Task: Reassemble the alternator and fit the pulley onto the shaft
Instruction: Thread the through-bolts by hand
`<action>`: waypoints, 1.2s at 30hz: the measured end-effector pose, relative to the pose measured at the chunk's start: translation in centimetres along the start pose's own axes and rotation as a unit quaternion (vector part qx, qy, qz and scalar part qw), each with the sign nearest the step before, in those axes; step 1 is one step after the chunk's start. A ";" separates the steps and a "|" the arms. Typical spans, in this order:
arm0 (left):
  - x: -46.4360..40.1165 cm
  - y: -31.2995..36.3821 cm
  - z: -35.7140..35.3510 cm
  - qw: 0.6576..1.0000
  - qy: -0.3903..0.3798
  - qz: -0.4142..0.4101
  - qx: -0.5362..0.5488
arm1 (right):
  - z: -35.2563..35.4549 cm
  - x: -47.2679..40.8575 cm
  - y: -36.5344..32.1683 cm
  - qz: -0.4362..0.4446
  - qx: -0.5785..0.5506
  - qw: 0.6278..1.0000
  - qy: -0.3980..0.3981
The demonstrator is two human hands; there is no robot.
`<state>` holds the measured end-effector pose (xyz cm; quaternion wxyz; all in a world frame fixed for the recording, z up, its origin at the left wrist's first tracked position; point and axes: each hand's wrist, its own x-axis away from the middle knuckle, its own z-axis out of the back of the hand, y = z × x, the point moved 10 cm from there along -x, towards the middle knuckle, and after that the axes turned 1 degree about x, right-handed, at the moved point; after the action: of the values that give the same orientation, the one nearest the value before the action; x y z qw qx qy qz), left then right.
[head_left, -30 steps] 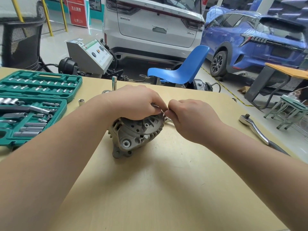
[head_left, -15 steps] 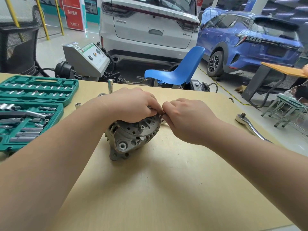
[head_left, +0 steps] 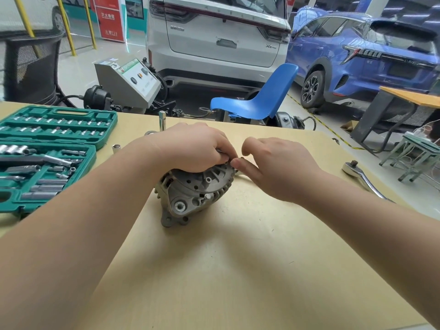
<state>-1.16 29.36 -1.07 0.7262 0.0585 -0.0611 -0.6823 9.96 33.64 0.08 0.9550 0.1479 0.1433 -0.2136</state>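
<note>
While left hand (head_left: 195, 148) fingers grip alternator (head_left: 192, 194), axis tilted upward, right hand (head_left: 273, 167) pinching unseen.

A grey cast-metal alternator (head_left: 194, 194) is seen at the centre of the frame, resting on a pale wooden tabletop (head_left: 238, 270). It is tilted, with its round end cover turned toward the camera and up. The cover is marked by radial vent slots around its rim, several small holes and protruding studs. A mounting lug with a bushed hole is seen at its lower left edge. Its upper part is hidden, and neither pulley nor shaft can be made out.
</note>
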 end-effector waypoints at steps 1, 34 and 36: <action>0.0 0.0 0.0 1.000 -0.001 0.001 -0.001 | 0.4 0.2 -0.5 0.031 0.007 0.999 0.017; 0.2 -0.1 0.4 1.000 0.015 0.009 0.025 | -0.6 -0.4 0.4 -0.045 0.013 0.998 -0.034; 0.1 0.0 0.4 1.000 0.009 0.009 0.023 | 0.5 -0.2 -0.4 0.012 -0.002 1.000 0.001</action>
<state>-1.20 29.22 -0.72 0.7315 0.0807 -0.0713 -0.6733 9.68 33.19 0.51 0.9576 0.1476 0.1433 -0.2016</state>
